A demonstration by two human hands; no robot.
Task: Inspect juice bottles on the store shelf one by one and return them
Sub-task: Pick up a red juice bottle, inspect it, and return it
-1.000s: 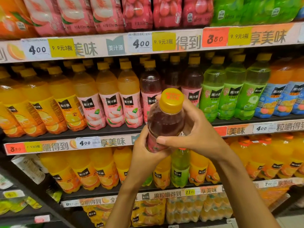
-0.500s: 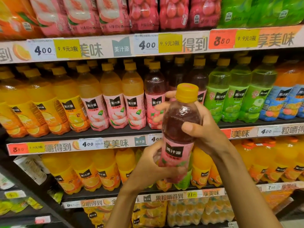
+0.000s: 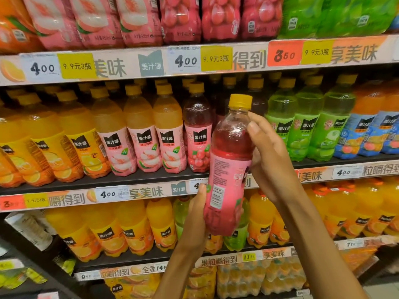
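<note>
Now both hands, left hand (image 3: 197,214) and right hand (image 3: 266,156), are gripping the red grape juice bottle (image 3: 230,169); careless reshelving risks toppling neighbouring bottles.

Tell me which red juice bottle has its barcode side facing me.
The red juice bottle held in both hands, left hand low, right hand high; the red bottle on the shelf shows its front label.

Bright, even store light is falling from twelve o'clock; edges are bowing, bottles toward one o'clock are smearing with blur.
</note>
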